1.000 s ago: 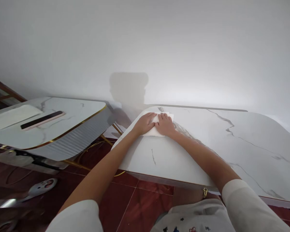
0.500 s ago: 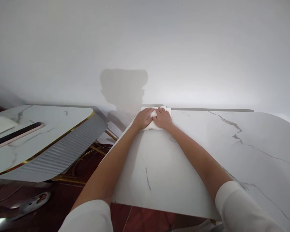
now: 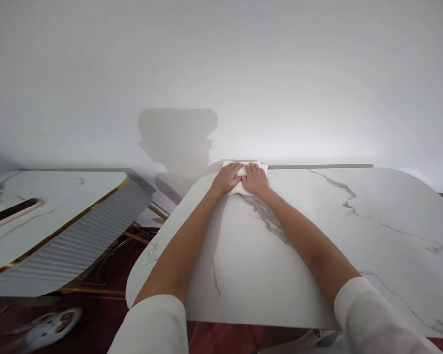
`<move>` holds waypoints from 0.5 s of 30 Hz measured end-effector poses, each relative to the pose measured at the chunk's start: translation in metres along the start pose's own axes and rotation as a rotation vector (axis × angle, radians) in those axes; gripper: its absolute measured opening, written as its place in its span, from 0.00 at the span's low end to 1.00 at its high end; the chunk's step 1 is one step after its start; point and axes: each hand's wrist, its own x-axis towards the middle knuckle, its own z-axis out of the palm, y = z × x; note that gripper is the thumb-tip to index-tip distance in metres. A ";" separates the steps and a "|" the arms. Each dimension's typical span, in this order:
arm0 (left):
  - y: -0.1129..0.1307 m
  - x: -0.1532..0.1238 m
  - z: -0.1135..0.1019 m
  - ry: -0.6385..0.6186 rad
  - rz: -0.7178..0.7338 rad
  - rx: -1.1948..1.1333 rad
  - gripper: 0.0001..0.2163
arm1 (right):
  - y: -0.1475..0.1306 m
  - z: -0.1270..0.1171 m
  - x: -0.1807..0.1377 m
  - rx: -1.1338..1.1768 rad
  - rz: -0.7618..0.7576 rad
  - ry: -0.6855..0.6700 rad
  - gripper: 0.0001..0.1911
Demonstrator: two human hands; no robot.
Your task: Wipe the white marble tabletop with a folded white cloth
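Both my arms reach across a white marble-patterned table (image 3: 317,231) to its far edge by the wall. My left hand (image 3: 227,179) and my right hand (image 3: 256,179) lie side by side, fingers flat, pressing down on a folded white cloth (image 3: 239,184). The cloth sits at the table's far left corner, mostly covered by my hands, with its far edge showing beyond my fingertips.
A second marble-topped table with a gold rim and ribbed side (image 3: 62,226) stands to the left, with a dark flat phone-like object (image 3: 11,215) on it. Red tiled floor (image 3: 107,275) shows between the tables, with a white slipper (image 3: 47,329) at lower left. A plain white wall is behind.
My hands have pushed the cloth further away, from a little inside the table to its far edge at the wall. The view has shifted forward over the table.
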 end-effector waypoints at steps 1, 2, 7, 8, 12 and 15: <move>0.003 0.002 0.002 -0.002 0.008 -0.002 0.25 | 0.003 -0.002 -0.003 -0.003 0.007 0.005 0.28; 0.006 0.002 0.003 -0.003 0.014 -0.002 0.25 | 0.005 -0.003 -0.005 -0.008 0.014 0.011 0.28; 0.016 -0.006 0.004 -0.020 0.045 0.008 0.25 | 0.003 -0.007 -0.024 -0.040 0.048 0.022 0.29; 0.017 -0.009 0.003 -0.027 0.051 0.006 0.25 | 0.001 -0.008 -0.028 -0.044 0.048 0.019 0.29; 0.024 -0.024 -0.002 -0.036 0.062 0.006 0.26 | -0.006 -0.009 -0.046 -0.047 0.033 0.019 0.29; 0.030 -0.037 -0.007 -0.040 0.072 0.019 0.26 | -0.011 -0.008 -0.058 -0.053 0.028 0.019 0.28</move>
